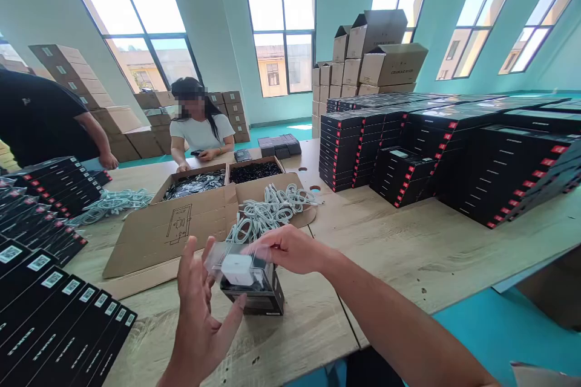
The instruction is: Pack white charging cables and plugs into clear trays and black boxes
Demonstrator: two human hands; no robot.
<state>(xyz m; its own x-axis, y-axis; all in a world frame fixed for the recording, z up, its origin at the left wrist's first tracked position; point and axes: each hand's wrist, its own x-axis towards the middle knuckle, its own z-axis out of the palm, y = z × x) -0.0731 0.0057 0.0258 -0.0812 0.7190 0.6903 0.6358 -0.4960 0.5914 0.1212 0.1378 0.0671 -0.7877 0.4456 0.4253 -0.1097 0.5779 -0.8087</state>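
Note:
A small black box sits on the table in front of me. On top of it is a white block that looks like a charger plug, under a clear plastic piece. With thumb and fingertips, my right hand pinches the right side of that plastic, reaching in from above. My left hand is at the box's left side, its fingers spread and the thumb near the front face. Motion blurs the plastic, and whether my left fingers touch it is unclear.
White coiled cables lie beyond the box on an open carton holding small parts. Black boxes line the left; taller stacks fill the right. Across the table sits a person; another person stands left.

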